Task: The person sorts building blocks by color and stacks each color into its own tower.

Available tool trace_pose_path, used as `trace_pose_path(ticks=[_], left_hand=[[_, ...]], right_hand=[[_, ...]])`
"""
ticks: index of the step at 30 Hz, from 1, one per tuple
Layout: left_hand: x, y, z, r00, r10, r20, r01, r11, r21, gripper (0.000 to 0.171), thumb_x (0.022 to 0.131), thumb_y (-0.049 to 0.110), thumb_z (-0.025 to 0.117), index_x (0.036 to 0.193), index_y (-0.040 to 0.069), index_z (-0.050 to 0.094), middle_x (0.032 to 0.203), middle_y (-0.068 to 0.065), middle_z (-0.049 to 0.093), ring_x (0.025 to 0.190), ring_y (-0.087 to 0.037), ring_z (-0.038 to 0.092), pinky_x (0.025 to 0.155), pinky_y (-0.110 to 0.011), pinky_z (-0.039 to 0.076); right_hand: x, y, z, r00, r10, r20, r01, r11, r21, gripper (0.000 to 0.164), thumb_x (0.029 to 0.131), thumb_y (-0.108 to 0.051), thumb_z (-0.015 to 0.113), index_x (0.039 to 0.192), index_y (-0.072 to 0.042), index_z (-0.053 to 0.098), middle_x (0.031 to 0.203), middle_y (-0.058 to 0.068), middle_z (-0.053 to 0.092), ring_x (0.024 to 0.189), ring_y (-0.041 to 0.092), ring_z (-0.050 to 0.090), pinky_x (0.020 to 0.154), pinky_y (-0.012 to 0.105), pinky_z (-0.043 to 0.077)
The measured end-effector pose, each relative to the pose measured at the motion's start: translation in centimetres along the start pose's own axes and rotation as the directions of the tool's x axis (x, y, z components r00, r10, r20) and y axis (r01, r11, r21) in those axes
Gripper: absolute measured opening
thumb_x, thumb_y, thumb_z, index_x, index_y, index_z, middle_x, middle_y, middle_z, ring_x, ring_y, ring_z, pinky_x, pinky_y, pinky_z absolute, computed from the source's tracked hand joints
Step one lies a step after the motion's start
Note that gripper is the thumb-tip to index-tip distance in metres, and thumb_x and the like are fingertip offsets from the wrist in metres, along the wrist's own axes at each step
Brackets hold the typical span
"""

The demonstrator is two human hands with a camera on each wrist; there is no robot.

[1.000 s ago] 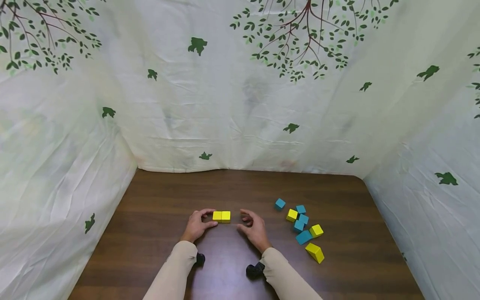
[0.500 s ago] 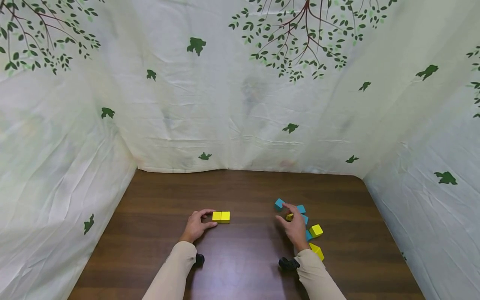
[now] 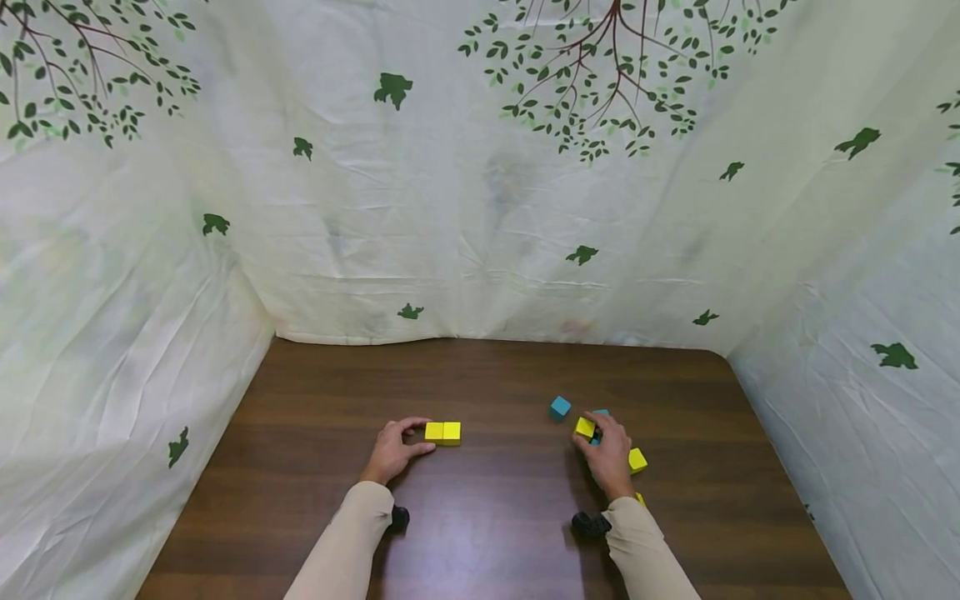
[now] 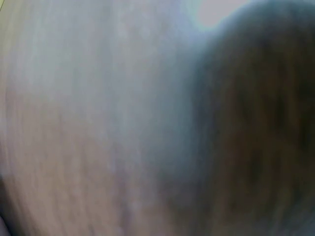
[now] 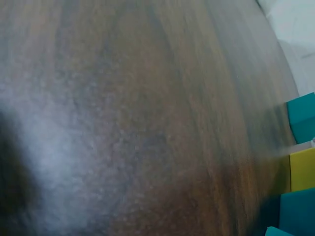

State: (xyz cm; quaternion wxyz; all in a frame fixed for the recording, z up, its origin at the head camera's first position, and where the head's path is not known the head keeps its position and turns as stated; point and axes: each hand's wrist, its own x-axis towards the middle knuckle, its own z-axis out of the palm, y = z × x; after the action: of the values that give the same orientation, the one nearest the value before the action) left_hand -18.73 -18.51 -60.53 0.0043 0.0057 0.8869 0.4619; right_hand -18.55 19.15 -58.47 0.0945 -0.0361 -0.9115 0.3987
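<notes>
Yellow blocks (image 3: pixel 442 433) sit as a touching pair on a brown wooden table (image 3: pixel 487 517), the left hand (image 3: pixel 392 452) pinching their left end between thumb and fingers. Well to the right, the right hand (image 3: pixel 611 456) seems, from this high view, to pinch another yellow block (image 3: pixel 584 428). One blue block (image 3: pixel 559 407) lies near it, left and slightly farther back.
</notes>
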Motion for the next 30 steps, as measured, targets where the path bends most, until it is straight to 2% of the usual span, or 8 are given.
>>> trace_pose_path(ticks=[4, 7, 14, 18, 22, 25, 30], left_hand=[[-0.41, 0.0, -0.11, 0.997, 0.072, -0.024, -0.072, 0.997, -0.006, 0.038, 0.074, 0.024, 0.084, 0.107, 0.01, 0.072, 0.09, -0.006, 0.058, 0.085, -0.022, 0.049, 0.075, -0.034, 0.039], [-0.58, 0.2, -0.17, 0.994, 0.103, -0.033, -0.104, 0.995, -0.007, 0.038, 0.074, 0.028, 0.084, 0.106, 0.011, 0.072, 0.088, -0.005, 0.058, 0.084, -0.02, 0.048, 0.073, -0.033, 0.038], [-0.07, 0.23, -0.04, 1.0, -0.008, -0.005, 0.008, 1.0, 0.003, 0.038, 0.073, 0.017, 0.084, 0.109, 0.009, 0.071, 0.092, -0.007, 0.057, 0.089, -0.024, 0.049, 0.079, -0.037, 0.039], [0.0, 0.3, -0.04, 1.0, -0.02, -0.003, 0.02, 1.0, 0.018, 0.038, 0.074, 0.017, 0.084, 0.109, 0.01, 0.071, 0.093, -0.006, 0.057, 0.09, -0.022, 0.049, 0.079, -0.036, 0.039], [-0.08, 0.41, -0.04, 1.0, -0.025, -0.001, 0.025, 0.999, 0.02, 0.038, 0.073, 0.016, 0.084, 0.109, 0.01, 0.071, 0.092, -0.005, 0.057, 0.089, -0.022, 0.049, 0.079, -0.035, 0.039], [-0.1, 0.37, 0.0, 1.0, -0.024, 0.002, 0.024, 1.0, 0.02, 0.038, 0.073, 0.016, 0.084, 0.108, 0.01, 0.071, 0.091, -0.005, 0.057, 0.088, -0.021, 0.049, 0.078, -0.035, 0.039], [0.0, 0.36, 0.01, 1.0, -0.011, 0.006, 0.011, 1.0, 0.009, 0.038, 0.074, 0.017, 0.084, 0.108, 0.01, 0.071, 0.092, -0.006, 0.058, 0.089, -0.022, 0.049, 0.078, -0.036, 0.039]], right_hand=[[-0.05, 0.07, 0.18, 1.0, -0.013, -0.012, 0.013, 1.0, -0.019, 0.042, 0.08, -0.008, 0.077, 0.12, 0.0, 0.064, 0.118, 0.021, 0.062, 0.1, 0.037, 0.052, 0.087, 0.055, 0.029], [-0.08, 0.24, 0.21, 0.999, -0.027, -0.024, 0.026, 0.999, -0.029, 0.041, 0.08, -0.006, 0.077, 0.119, 0.0, 0.065, 0.116, 0.02, 0.063, 0.097, 0.036, 0.052, 0.086, 0.054, 0.029], [0.18, 0.66, 0.23, 0.997, -0.068, -0.028, 0.065, 0.993, -0.097, 0.039, 0.077, -0.005, 0.079, 0.114, -0.001, 0.068, 0.112, 0.019, 0.065, 0.098, 0.038, 0.053, 0.085, 0.055, 0.031], [0.26, 0.63, 0.17, 0.996, -0.082, 0.018, 0.084, 0.983, -0.161, 0.038, 0.077, -0.009, 0.08, 0.113, -0.002, 0.069, 0.111, 0.019, 0.066, 0.103, 0.04, 0.051, 0.084, 0.056, 0.032], [0.24, 0.53, 0.06, 0.996, -0.061, 0.063, 0.072, 0.978, -0.194, 0.04, 0.078, -0.011, 0.079, 0.115, -0.003, 0.069, 0.113, 0.019, 0.066, 0.105, 0.039, 0.05, 0.084, 0.054, 0.032], [0.2, 0.49, 0.0, 0.996, -0.051, 0.076, 0.065, 0.978, -0.199, 0.041, 0.078, -0.012, 0.079, 0.117, -0.003, 0.068, 0.115, 0.018, 0.066, 0.105, 0.038, 0.05, 0.084, 0.053, 0.032], [0.25, 0.59, -0.05, 0.994, -0.079, 0.073, 0.091, 0.978, -0.19, 0.04, 0.079, -0.011, 0.078, 0.118, -0.005, 0.068, 0.116, 0.018, 0.065, 0.104, 0.038, 0.05, 0.084, 0.054, 0.032]])
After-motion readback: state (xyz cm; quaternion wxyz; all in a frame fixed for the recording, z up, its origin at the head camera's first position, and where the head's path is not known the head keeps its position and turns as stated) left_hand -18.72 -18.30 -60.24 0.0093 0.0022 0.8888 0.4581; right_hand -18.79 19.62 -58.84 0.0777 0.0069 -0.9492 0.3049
